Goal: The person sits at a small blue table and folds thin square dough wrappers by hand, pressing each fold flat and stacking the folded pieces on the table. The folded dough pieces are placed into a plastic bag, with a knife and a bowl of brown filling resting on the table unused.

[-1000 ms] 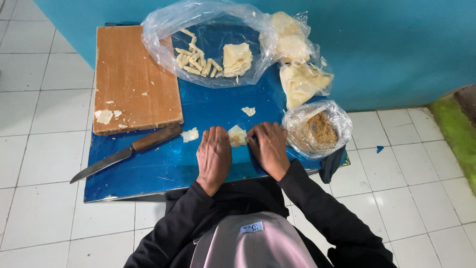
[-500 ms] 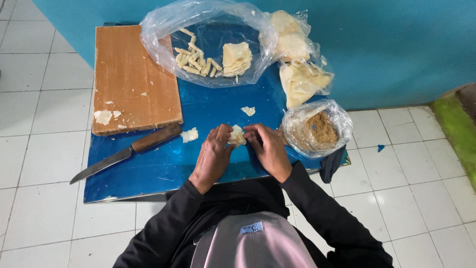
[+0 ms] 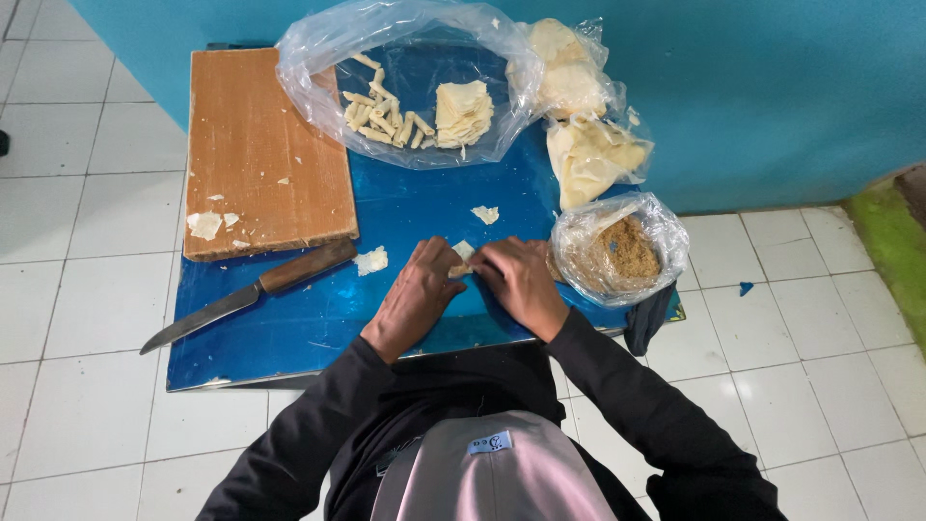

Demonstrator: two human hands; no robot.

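My left hand (image 3: 417,292) and my right hand (image 3: 521,281) meet over the front of a blue board (image 3: 289,333). Between their fingertips they pinch a small pale wrapper sheet (image 3: 463,253), folded partly out of sight. An open plastic bag of brown crumbly filling (image 3: 617,253) sits just right of my right hand. A loose scrap of wrapper (image 3: 372,260) lies left of my left hand, and another wrapper scrap (image 3: 485,213) lies just beyond the hands.
A wooden cutting board (image 3: 265,150) with pale scraps lies at back left, a wooden-handled knife (image 3: 246,294) in front of it. A clear bag (image 3: 405,92) holds rolled pieces and stacked wrappers. More bagged wrappers (image 3: 588,145) lean by the teal wall. White floor tiles surround.
Both hands lay flat on the blue board a second ago. They have since lifted and closed on the small wrapper sheet, drawing together around it.
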